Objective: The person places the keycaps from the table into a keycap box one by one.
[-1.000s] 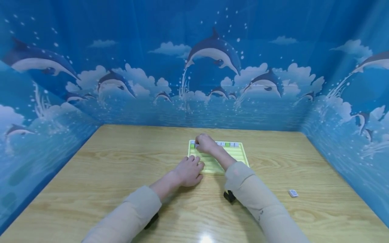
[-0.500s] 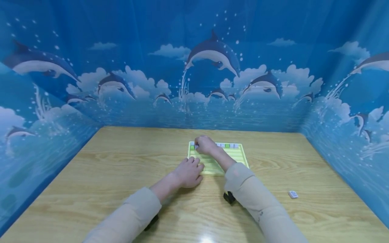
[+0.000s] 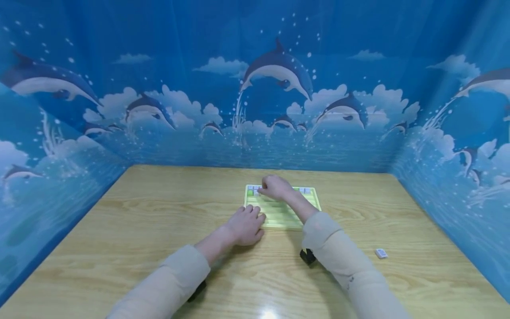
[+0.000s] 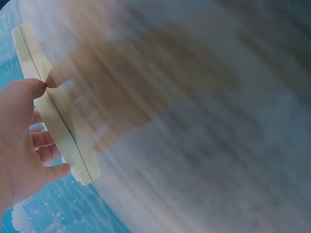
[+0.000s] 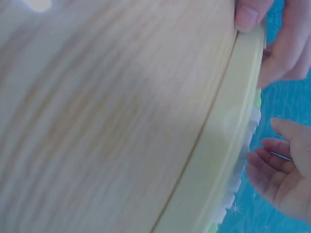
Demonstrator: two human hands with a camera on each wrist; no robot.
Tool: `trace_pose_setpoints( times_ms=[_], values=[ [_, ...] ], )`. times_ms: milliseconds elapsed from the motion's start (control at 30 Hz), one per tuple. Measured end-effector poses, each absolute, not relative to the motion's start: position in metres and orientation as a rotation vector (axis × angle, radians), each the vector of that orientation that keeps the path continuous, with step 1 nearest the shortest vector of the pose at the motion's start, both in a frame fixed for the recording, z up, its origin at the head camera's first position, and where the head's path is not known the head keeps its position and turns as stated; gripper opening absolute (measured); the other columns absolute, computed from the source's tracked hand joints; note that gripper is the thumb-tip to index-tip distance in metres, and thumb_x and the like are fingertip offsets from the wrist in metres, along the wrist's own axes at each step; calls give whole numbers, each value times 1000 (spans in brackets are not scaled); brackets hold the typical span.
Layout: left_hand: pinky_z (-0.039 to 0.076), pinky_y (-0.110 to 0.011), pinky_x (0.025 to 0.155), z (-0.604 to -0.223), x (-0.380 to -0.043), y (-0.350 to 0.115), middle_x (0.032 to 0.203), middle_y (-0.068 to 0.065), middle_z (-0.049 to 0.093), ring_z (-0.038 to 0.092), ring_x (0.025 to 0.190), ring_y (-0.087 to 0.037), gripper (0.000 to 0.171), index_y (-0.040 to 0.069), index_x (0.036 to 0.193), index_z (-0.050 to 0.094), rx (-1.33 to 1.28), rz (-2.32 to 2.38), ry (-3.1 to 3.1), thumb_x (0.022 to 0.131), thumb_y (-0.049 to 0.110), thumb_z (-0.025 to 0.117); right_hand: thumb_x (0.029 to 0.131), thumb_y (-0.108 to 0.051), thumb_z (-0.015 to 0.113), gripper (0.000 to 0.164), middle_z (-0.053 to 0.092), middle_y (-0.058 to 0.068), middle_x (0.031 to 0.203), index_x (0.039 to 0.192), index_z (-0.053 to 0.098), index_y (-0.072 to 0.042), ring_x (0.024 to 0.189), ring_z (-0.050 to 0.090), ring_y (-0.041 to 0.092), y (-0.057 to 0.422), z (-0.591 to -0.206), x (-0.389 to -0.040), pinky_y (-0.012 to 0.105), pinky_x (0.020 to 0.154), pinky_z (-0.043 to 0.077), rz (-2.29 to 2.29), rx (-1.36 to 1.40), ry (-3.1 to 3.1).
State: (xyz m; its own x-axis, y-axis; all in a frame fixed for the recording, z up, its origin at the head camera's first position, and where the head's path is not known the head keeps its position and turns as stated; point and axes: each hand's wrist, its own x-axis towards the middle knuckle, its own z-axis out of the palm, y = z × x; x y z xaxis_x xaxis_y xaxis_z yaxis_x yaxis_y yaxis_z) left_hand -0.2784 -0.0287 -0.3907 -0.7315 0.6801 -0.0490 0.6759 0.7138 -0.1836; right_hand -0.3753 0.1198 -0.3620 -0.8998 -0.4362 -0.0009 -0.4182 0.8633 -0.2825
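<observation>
A pale yellow-green tray (image 3: 284, 217) with ridged rows lies toward the back of the table. Small white and green tiles (image 3: 307, 191) line its far rows, some hidden behind my right hand. My left hand (image 3: 245, 226) holds the tray's near left corner; the right wrist view shows a thumb (image 5: 247, 18) against the front wall and fingers over the rim. My right hand (image 3: 276, 188) is over the far row, fingertips close to the tiles at the left. In the right wrist view its fingers (image 5: 267, 165) are loosely bent, with nothing visible between them.
A single white tile (image 3: 381, 253) with markings lies on the wooden table (image 3: 159, 208) at the right. Blue dolphin-print curtains (image 3: 191, 146) enclose the back and both sides. A dark wrist device (image 3: 307, 256) shows under the right sleeve.
My right hand has shifted slightly right along the far row, uncovering more tiles at the left end and covering some farther right. My left hand stays on the tray's corner.
</observation>
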Motion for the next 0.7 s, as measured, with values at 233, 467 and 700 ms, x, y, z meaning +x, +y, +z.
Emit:
trace_pose_setpoints(
  times_ms=[233, 467, 700],
  values=[
    [39, -43, 96, -392, -279, -28, 119, -12, 49, 46, 109, -26, 47, 7, 129, 48, -1138, 271, -2898, 95, 39, 45, 87, -10, 59, 5, 57, 2, 77, 86, 62, -6, 66, 49, 16, 138, -354, -371, 28, 60, 43, -376, -727, 2986],
    [38, -43, 97, -392, -278, -28, 119, -12, 48, 46, 109, -26, 47, 7, 130, 48, -1135, 258, -2915, 94, 38, 45, 85, -7, 59, 5, 59, 4, 80, 88, 63, -4, 68, 51, 17, 158, -347, -362, 31, 64, 45, -403, -722, 2983],
    [39, -42, 96, -393, -279, -28, 119, -12, 49, 46, 109, -26, 47, 8, 129, 49, -1135, 237, -2905, 94, 38, 46, 86, -7, 60, 6, 60, 4, 79, 90, 64, -3, 70, 52, 17, 181, -337, -349, 32, 65, 47, -443, -707, 2988]
  ],
)
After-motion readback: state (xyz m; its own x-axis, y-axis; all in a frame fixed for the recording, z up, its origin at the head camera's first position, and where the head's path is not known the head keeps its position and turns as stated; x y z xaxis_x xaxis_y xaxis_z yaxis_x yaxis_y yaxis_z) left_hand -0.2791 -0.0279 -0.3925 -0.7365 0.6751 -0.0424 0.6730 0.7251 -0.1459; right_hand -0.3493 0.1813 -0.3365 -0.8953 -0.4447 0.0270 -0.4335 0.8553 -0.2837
